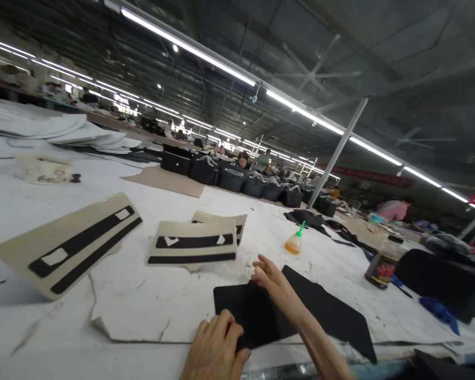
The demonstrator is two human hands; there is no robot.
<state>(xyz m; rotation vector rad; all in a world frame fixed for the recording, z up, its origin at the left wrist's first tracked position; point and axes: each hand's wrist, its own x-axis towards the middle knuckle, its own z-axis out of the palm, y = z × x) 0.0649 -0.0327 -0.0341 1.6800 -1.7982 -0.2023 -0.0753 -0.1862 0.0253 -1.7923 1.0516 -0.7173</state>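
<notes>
My left hand (217, 345) rests with curled fingers on the lower left edge of a flat black panel (257, 314), its thumb at the near edge. Over the far side of that panel, my right hand (275, 287) has its fingers stretched out and holds nothing. A second black panel (328, 311) lies to the right, partly behind my right forearm. Beige pieces with black strips and small white patches lie left of my hands: a large one (75, 232), a middle one (193, 229) and one partly hidden behind it (239, 219).
A small bottle with a green nozzle (295, 243) stands beyond my right hand. A dark-capped jar (383, 264) and a blue cloth (439, 314) are at the right. Several black bags (231, 179) line the back. White sheets (35, 121) are stacked far left, near a tape roll (43, 170).
</notes>
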